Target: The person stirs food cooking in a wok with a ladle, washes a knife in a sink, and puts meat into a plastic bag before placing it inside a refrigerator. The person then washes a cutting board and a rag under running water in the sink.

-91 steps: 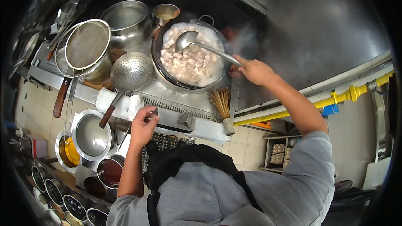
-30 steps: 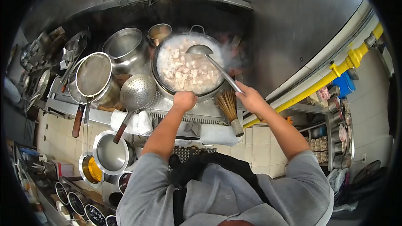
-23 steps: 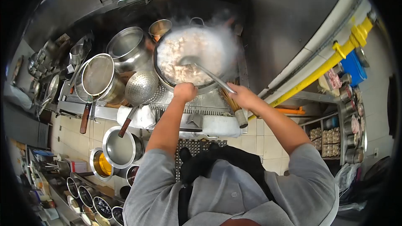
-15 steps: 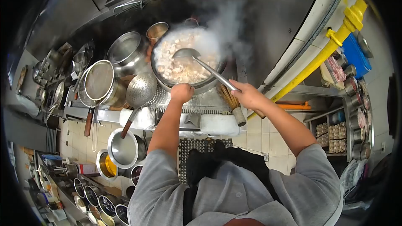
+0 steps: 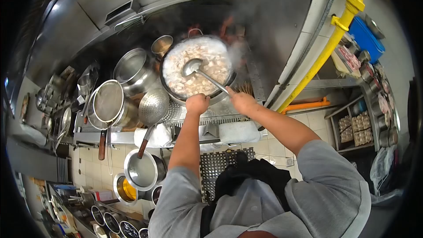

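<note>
One mesh strainer [image 5: 108,100] and one perforated skimmer [image 5: 153,106] rested handles outward, seemingly for easy reach. The left hand [image 5: 197,104] clenched its fingers on the near edge of one wok [image 5: 231,79] on the stove [image 5: 220,111], apparently steadying it. One ladle [image 5: 202,73], bowl inside the wok, was grasped by the right hand's [image 5: 241,101] fingers.

A narrow gap separates the left hand [image 5: 197,104] from the right hand [image 5: 243,102] at the round dark metal wok [image 5: 231,77]. A long silver ladle [image 5: 209,78] spans its centre-right; a round perforated metal skimmer [image 5: 153,106] obstructs the left.
</note>
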A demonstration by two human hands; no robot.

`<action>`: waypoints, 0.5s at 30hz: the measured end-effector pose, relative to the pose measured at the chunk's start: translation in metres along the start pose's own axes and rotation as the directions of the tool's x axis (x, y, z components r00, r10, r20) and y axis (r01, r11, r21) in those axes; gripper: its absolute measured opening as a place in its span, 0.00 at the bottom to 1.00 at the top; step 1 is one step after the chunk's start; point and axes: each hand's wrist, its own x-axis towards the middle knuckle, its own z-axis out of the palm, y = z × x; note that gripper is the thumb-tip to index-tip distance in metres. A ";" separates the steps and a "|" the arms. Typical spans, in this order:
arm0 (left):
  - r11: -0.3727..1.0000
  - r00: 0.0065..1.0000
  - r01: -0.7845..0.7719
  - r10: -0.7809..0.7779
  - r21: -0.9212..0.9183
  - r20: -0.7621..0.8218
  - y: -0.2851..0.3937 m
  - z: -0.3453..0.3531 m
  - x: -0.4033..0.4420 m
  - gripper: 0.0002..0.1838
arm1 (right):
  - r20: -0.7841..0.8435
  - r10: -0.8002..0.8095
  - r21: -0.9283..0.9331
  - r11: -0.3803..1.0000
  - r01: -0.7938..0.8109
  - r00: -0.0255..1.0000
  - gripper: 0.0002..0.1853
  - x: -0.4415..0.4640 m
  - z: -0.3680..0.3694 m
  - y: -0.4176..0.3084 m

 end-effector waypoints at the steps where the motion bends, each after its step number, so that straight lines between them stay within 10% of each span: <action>1: 1.000 1.000 -0.016 0.016 0.007 0.005 -0.001 -0.002 0.000 0.21 | -0.007 0.013 0.010 1.000 -0.013 1.000 0.31 0.002 0.006 0.002; 6: 1.000 0.995 -0.009 0.009 -0.003 -0.095 0.002 0.010 -0.003 0.23 | 0.170 0.026 0.117 0.992 -0.046 0.985 0.41 -0.017 0.016 0.026; 9: 0.999 0.994 -0.030 0.032 0.026 -0.104 0.006 0.004 -0.009 0.27 | -0.237 -0.091 0.192 0.971 0.139 0.967 0.46 -0.042 0.039 0.048; 12: 0.996 0.988 -0.065 0.056 -0.059 -0.142 0.003 0.008 -0.003 0.26 | -0.291 -0.082 0.325 0.929 0.178 0.953 0.33 -0.127 -0.001 0.093; 15: 0.917 0.723 -0.395 0.279 -0.048 -0.632 0.045 -0.002 -0.015 0.17 | -0.248 0.051 0.534 0.841 0.093 0.967 0.23 -0.201 0.040 0.200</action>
